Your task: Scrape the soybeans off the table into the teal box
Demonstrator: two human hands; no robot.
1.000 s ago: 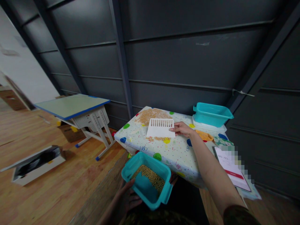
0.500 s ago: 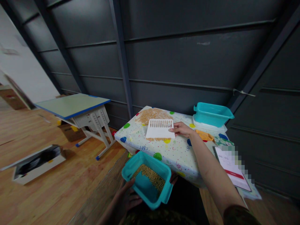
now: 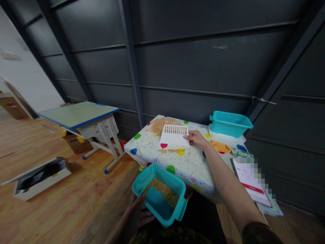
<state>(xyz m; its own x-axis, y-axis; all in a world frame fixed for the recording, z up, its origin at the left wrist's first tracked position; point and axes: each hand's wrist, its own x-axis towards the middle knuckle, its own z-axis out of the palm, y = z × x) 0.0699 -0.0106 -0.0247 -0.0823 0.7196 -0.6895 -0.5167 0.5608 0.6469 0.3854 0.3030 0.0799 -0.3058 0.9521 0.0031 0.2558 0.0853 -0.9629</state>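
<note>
My right hand (image 3: 196, 138) grips the right edge of a flat white plate with a row of slots (image 3: 174, 139), tilted over the table. Behind the plate spreads a pile of pale yellow beans (image 3: 157, 126). A thin line of beans (image 3: 171, 150) lies on the tablecloth just in front of it. Below the table's near edge, my left hand (image 3: 142, 213) holds a teal plastic basin (image 3: 155, 200) by its left side, the thumb over the rim. Round beans (image 3: 166, 192) cover part of the basin's bottom; the rest of it is bare.
A balloon-patterned cloth (image 3: 152, 152) covers the table. Toward its right end are a second teal basin (image 3: 230, 125), an orange cloth (image 3: 220, 146) and a tablet (image 3: 251, 183). A dark panelled wall stands behind. A desk (image 3: 81, 113) and an open box (image 3: 43, 178) are at left.
My right hand has moved the slotted plate slightly away from me, toward the pile, uncovering more of the thin line of beans. The held basin stays almost in place.
</note>
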